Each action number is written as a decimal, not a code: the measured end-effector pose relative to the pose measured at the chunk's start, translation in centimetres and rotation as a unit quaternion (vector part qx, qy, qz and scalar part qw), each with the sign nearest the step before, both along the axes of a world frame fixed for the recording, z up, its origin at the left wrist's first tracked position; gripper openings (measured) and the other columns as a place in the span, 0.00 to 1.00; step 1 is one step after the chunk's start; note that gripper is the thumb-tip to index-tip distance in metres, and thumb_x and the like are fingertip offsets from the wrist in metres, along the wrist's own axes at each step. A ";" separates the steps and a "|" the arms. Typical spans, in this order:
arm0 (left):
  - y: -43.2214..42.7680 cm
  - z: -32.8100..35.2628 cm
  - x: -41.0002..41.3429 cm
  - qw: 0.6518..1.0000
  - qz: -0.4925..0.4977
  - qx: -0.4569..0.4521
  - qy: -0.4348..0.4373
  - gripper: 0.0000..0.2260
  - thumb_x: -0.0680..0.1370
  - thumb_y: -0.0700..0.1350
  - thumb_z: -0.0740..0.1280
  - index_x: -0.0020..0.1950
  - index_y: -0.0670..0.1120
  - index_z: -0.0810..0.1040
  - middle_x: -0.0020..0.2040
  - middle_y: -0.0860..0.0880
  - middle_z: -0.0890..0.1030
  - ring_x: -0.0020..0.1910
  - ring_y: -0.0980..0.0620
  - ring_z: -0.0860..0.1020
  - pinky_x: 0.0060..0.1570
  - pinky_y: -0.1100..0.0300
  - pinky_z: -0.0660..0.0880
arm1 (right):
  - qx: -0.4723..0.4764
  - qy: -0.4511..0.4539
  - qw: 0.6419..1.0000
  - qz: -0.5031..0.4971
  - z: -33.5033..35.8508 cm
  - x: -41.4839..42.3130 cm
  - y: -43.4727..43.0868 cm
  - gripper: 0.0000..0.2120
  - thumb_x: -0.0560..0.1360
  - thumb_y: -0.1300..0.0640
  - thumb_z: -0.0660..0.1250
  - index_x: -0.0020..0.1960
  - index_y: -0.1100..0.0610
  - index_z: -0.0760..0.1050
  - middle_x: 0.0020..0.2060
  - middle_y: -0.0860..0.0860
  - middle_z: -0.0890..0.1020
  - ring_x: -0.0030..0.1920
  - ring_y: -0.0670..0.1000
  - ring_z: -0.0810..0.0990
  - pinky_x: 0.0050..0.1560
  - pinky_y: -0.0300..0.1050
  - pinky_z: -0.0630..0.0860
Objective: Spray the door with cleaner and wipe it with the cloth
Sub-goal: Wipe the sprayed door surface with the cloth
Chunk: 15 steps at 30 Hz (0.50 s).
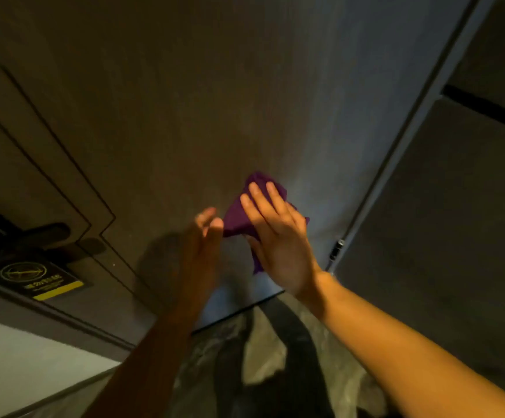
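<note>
Cloth [239, 217] seemingly flat against door [184, 116]

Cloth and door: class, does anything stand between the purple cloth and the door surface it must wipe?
Nothing visible does. The right hand presses the cloth flat against the door; the left hand is beside it, not between.

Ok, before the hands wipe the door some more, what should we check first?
1. Purple cloth under the right hand: ok, palm flat on it.
2. Cloth touching the door: ok, it looks pressed on.
3. Left hand out of the way: not ok, its fingertips sit right at the cloth's edge.
4. Door wet with cleaner: cannot tell, too dim.
5. Spray bottle nearby: cannot tell, none in view.
6. Door handle clear of the wiping path: ok, far off to the left.
</note>
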<state>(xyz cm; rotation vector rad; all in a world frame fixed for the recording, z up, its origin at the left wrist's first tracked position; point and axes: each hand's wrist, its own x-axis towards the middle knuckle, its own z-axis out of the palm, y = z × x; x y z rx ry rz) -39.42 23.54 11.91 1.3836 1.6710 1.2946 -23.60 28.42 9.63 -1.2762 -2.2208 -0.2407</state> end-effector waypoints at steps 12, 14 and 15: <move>-14.5 10.4 18.3 0.802 -0.314 -0.311 -0.401 0.15 0.86 0.45 0.55 0.70 0.48 0.73 0.65 0.51 0.82 0.64 0.56 0.80 0.62 0.58 0.77 | -0.226 0.050 0.935 -0.267 13.1 13.0 -25.5 0.34 0.81 0.41 0.59 0.82 0.51 0.53 0.83 0.50 0.50 0.83 0.53 0.42 0.80 0.53 0.54; -17.3 10.7 20.3 0.778 -0.342 -0.344 -0.399 0.16 0.84 0.49 0.59 0.71 0.48 0.73 0.67 0.49 0.80 0.64 0.58 0.79 0.64 0.58 0.75 | -0.238 0.072 0.921 -0.301 14.6 14.8 -30.1 0.33 0.81 0.41 0.58 0.82 0.49 0.54 0.83 0.49 0.51 0.83 0.51 0.43 0.77 0.51 0.56; -18.7 10.9 21.3 0.753 -0.366 -0.365 -0.408 0.21 0.83 0.50 0.61 0.75 0.45 0.71 0.71 0.45 0.77 0.70 0.53 0.76 0.71 0.52 0.70 | -0.240 0.088 0.914 -0.316 15.3 15.8 -32.3 0.32 0.80 0.41 0.57 0.82 0.48 0.55 0.83 0.49 0.51 0.83 0.51 0.45 0.75 0.50 0.58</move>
